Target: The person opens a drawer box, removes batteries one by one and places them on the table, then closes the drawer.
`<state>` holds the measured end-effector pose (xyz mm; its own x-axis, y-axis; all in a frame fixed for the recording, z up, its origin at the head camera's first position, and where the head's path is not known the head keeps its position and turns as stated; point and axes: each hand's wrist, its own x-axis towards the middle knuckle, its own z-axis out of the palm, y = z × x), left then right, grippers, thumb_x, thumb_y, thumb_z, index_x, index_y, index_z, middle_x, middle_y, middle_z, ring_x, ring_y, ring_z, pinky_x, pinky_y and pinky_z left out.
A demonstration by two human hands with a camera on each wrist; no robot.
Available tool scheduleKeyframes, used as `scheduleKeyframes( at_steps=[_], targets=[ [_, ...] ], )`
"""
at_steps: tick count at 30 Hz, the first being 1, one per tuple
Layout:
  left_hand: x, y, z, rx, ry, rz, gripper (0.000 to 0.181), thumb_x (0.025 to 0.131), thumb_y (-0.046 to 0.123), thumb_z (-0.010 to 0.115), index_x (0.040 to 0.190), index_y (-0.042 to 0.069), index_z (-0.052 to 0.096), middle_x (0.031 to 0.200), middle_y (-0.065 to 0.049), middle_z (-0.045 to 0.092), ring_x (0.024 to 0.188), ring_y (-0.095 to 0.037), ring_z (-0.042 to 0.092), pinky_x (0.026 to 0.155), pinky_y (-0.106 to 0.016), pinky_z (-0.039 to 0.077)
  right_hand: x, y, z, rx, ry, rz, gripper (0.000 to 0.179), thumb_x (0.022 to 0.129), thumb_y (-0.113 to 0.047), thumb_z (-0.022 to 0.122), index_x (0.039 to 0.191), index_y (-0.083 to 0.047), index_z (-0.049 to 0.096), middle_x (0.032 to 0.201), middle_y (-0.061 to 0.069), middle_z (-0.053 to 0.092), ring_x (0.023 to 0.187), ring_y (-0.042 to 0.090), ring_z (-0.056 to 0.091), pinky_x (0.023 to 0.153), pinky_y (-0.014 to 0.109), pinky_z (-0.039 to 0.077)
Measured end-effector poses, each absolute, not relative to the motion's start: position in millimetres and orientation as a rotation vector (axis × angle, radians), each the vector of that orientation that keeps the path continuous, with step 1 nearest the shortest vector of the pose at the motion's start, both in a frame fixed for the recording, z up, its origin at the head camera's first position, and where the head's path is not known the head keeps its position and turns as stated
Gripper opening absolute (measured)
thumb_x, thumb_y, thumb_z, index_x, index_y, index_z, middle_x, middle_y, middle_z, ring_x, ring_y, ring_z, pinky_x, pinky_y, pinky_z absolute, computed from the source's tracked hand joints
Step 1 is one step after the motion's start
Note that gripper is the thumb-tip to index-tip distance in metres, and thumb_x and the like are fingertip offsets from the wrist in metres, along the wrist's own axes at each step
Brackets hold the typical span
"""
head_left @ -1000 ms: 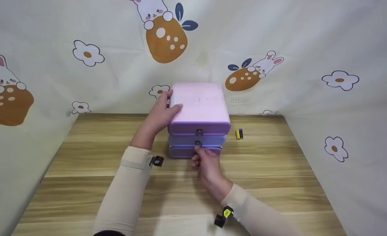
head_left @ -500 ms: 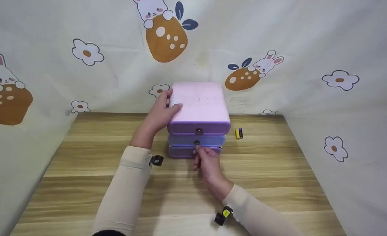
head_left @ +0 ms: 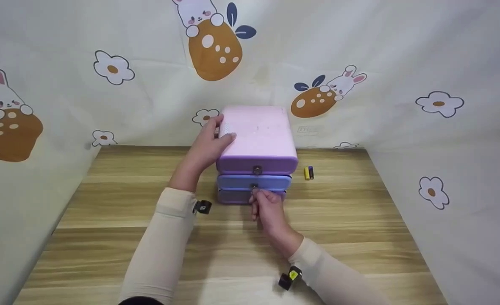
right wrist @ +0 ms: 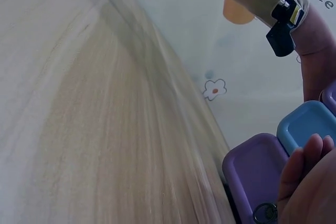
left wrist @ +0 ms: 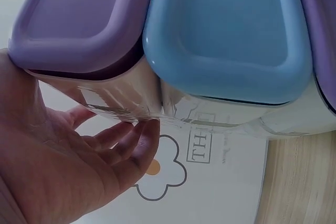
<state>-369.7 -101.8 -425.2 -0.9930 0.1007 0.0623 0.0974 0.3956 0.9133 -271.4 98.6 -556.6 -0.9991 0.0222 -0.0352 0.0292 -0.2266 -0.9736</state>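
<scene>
A stacked drawer box with a pink top (head_left: 258, 131) stands at the back of the wooden table. It has purple upper and lower fronts and a blue middle drawer (head_left: 235, 182). My left hand (head_left: 207, 146) steadies its left side, thumb on the top edge; in the left wrist view the fingertips (left wrist: 149, 129) touch the side wall. With thumb and forefinger, my right hand (head_left: 271, 212) pinches the ring pull (head_left: 254, 187) of the blue drawer; the fingers partly hide it. The right wrist view shows another ring (right wrist: 265, 212) on a purple front.
Two small batteries, one yellow (head_left: 306, 173) and one dark (head_left: 311, 172), lie to the right of the box. A patterned cloth (head_left: 156, 97) encloses the back and sides of the table (head_left: 118, 190).
The blue drawer front has come slightly forward, with a dark gap at its right edge. My right hand has shifted very little; the left hand stays on the box.
</scene>
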Motion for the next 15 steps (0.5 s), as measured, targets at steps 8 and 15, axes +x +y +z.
scheduleKeyframes(
  at_steps=[8,15],
  targets=[
    [-370,-101,-425,0.161,2.623,1.703,0.084,0.106,0.043,0.066,0.175,0.015,0.028,0.176,-0.012,0.035,0.151,-0.033,0.048,0.126,-0.050,0.040,-261,102,-557,0.050,1.967,-2.409,0.034,0.107,-0.011,0.058,0.074,-0.006,0.065,0.051,-0.001,0.051,0.041,0.010,0.048,0.042,0.021,0.042],
    [-370,-101,-425,0.182,2.635,1.707,0.083,0.106,0.041,0.066,0.175,0.013,0.029,0.175,-0.014,0.036,0.150,-0.034,0.049,0.124,-0.050,0.041,-250,108,-560,0.038,1.979,-2.362,0.036,0.108,-0.012,0.057,0.073,-0.009,0.064,0.051,-0.003,0.050,0.043,0.008,0.048,0.043,0.021,0.040]
  ],
)
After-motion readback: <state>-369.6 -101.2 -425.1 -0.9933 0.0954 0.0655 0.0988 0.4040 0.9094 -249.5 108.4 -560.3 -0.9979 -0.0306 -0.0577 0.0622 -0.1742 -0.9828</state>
